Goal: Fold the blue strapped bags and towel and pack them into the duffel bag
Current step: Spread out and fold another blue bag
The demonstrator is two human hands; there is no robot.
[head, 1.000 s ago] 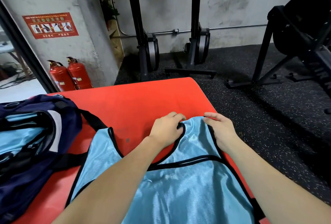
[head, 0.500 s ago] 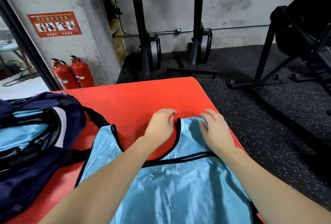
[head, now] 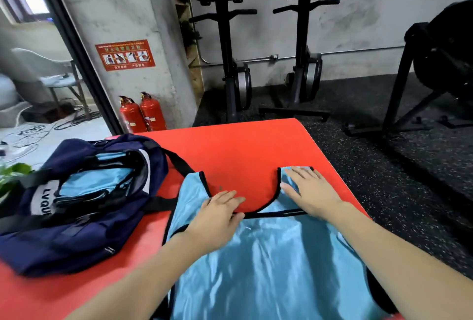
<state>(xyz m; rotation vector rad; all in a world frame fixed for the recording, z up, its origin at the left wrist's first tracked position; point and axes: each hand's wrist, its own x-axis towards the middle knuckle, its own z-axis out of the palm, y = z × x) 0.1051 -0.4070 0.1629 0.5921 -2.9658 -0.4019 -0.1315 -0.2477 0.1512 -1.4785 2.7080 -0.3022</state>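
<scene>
A: Status of shiny light-blue black-trimmed strapped bag (head: pixel 268 263)?
B: Lay flat, lower centre, on red mat (head: pixel 243 145). Left hand (head: pixel 217 217) and right hand (head: pixel 311 195) pressed open-palmed, gripping nothing. Probably smoothing before folding.
A: Navy duffel bag (head: pixel 84 199)?
B: Left, unzipped, ready.

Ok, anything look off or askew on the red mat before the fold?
Nothing damaged or spilled. The shiny light-blue black-trimmed strapped bag lies flat on the red mat, both hands pressing it open-palmed: left hand, right hand. The navy duffel bag gapes open, blue fabric already inside.
</scene>
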